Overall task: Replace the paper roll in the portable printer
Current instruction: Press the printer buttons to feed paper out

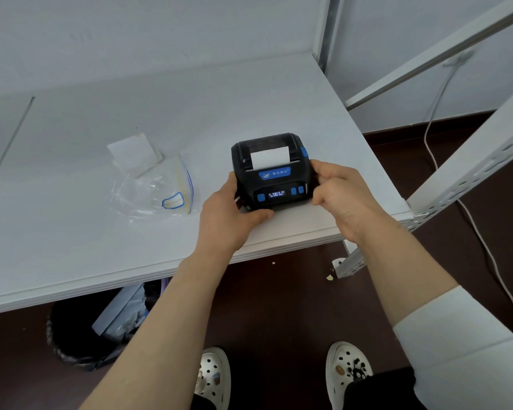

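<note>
1. Head view, only one. Printer, black with blue trim, is over the near right corner of the tabletop, held between both hands. Can't tell if it sits flat or is raised a little.
2. Left hand grips the printer's left side. Its fingers are curled up the side wall and the thumb lies along the front bottom edge.
3. Right hand grips the right side, fingers curled round the edge and thumb on top near the cover.
4. Cover is closed. A strip of white paper sticks out of the top slot. The strip is blank.
5. Writing on the printer:
   - Blue badge below the slot has a white logo plus a few characters, too small to read.
   - Display is lit with two lines of white text, unreadable.
   - Blue buttons: two to the right of the display, one to its left. No legible marks on them.
   - Blue latch sits on the upper right side.
6. Clear zip bag lies on the tabletop left of the printer, not touching it. It has a blue-outlined white label with no writing I can make out.
7. White card lies at the bag's far end, partly over it.
8. Below the tabletop is a bin with a black liner, stuffed with grey packaging.
9. On the right, a white perforated metal frame and a white cable running down to the dark floor.
10. At the bottom, white clog shoes with charms, and a white sleeve on the right arm.
</note>
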Available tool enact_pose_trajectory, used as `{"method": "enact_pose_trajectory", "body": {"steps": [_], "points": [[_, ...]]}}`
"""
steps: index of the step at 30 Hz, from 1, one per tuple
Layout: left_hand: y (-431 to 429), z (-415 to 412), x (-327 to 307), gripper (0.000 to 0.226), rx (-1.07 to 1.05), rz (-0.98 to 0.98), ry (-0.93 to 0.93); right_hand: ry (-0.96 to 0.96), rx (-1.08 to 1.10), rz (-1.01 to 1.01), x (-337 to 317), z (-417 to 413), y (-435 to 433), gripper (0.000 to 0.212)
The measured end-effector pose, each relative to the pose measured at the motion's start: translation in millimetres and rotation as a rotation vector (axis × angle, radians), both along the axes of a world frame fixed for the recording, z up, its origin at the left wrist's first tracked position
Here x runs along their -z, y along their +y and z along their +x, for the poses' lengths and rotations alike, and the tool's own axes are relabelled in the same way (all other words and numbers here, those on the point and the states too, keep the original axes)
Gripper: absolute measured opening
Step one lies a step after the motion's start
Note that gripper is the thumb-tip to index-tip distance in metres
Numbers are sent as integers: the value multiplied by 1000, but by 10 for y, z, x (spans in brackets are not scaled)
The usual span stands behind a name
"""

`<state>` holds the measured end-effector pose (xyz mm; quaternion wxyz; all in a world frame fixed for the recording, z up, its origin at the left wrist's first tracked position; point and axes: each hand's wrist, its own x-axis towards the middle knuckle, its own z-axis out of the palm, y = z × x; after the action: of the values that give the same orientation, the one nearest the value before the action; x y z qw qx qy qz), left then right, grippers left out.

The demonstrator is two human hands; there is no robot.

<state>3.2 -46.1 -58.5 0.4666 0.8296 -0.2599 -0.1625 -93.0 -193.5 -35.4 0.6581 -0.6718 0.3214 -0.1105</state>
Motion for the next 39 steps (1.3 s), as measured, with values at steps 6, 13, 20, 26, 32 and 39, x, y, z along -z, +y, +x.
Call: {"method": "enact_pose_trajectory", "body": {"steps": [6,13,20,26,32,39], "points": [[0,-6,-8,61,-5,7,8,10,-8,9,8,1,-9,53],[-2,-12,-15,63,-5,10,14,-5,-12,10,-18,-1,12,52],[-1,-7,-12,61,-8,10,11,12,-9,-5,19,15,-6,53],[-2,-12,-2,62,-10,-2,16,14,-14,-22,27,30,4,56],[-4,-2,7,60,-12,-7,22,9,-12,-39,26,40,12,59],[-11,1,5,62,-9,-11,13,1,-6,-47,17,45,13,55]]}}
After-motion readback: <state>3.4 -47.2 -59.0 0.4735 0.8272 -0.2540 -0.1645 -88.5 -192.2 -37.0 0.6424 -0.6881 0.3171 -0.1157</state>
